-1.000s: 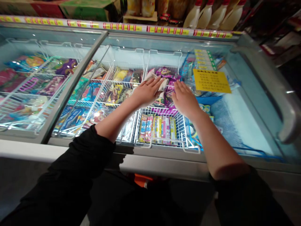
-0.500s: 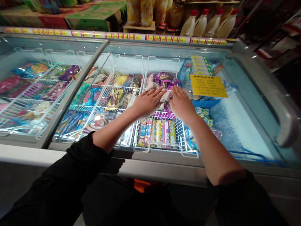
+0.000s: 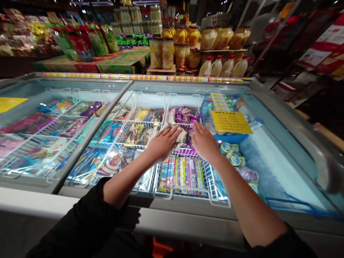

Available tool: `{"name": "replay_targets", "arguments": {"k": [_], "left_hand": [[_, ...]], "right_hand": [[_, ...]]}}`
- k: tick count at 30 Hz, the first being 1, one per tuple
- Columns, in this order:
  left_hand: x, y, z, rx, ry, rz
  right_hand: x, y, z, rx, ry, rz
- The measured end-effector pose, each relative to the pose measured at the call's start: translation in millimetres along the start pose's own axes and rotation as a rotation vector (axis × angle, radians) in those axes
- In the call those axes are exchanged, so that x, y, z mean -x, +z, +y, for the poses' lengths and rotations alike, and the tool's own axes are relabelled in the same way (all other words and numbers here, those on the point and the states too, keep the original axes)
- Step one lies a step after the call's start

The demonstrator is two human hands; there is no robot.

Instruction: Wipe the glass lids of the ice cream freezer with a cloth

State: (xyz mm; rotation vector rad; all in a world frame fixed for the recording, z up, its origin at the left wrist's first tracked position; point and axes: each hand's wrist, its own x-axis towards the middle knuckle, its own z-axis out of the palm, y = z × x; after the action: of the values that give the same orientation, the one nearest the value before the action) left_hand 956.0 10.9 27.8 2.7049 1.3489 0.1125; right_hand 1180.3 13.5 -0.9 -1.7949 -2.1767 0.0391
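Note:
My left hand [image 3: 164,143] is stretched flat, palm down, over the middle of a chest freezer [image 3: 172,215], with a ring on one finger. Beside it, fingers extended and somewhat together, is my right hand [image 3: 205,143]. Purple ice cream packets [image 3: 186,114] lie beyond the fingertips in a white wire basket [image 3: 212,175]. Something pale, partly covered by the left hand, shows around its fingers; I cannot make out what it is. Nothing is gripped in either hand. Whether the palms press on a glass lid is unclear. Nearer me, slim upright packets [image 3: 182,173] fill another basket section.
A yellow sign [image 3: 231,122] lies toward the right, above several round tubs [image 3: 233,159]. The metal lid frame [image 3: 91,138] crosses the freezer on the left. A thick grey handle [image 3: 309,143] runs along the right end. Jars [image 3: 161,53] and white jugs [image 3: 223,68] stand behind.
The camera view has tilted up, so the freezer sits lower and more shelves show behind. Both hands stay flat in nearly the same place over the baskets.

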Motion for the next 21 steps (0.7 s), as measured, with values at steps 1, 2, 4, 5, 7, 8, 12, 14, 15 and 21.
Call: {"name": "replay_targets", "arguments": {"k": [1, 2, 4, 5, 7, 8, 12, 14, 15, 21], "left_hand": [[-9.0, 1.0, 2.4, -0.008, 0.009, 0.002], [-19.8, 1.3, 3.0, -0.015, 0.015, 0.004], [-42.6, -0.2, -1.2, -0.023, 0.005, 0.006], [-52.6, -1.7, -5.9, -0.024, -0.006, 0.012], [-66.0, -4.9, -18.6, -0.015, -0.040, 0.031], [-68.5, -6.0, -25.6, -0.007, -0.064, 0.040], [-50.6, -3.6, -44.5, 0.009, -0.150, 0.068], [-33.1, 0.5, -43.5, -0.006, -0.139, 0.073], [-25.3, 2.7, -40.4, -0.017, -0.123, 0.073], [-35.8, 11.5, -15.5, -0.036, -0.015, 0.079]], "right_hand": [[-0.1, 1.7, 0.5, -0.001, 0.000, 0.013], [-0.3, 3.1, 1.3, 0.000, 0.000, 0.021], [-0.5, 4.8, 2.8, 0.002, 0.001, 0.025], [-0.5, 4.8, 3.4, 0.005, 0.000, 0.022], [0.0, 3.3, 3.7, 0.011, -0.004, 0.008], [0.4, 2.1, 3.2, 0.017, -0.004, 0.001], [2.6, -2.1, -4.1, 0.044, 0.008, 0.004], [3.2, -1.9, -10.1, 0.041, -0.006, 0.013], [3.3, -1.1, -13.0, 0.038, -0.018, 0.016], [0.9, 6.1, -16.8, -0.010, -0.059, 0.034]]}}
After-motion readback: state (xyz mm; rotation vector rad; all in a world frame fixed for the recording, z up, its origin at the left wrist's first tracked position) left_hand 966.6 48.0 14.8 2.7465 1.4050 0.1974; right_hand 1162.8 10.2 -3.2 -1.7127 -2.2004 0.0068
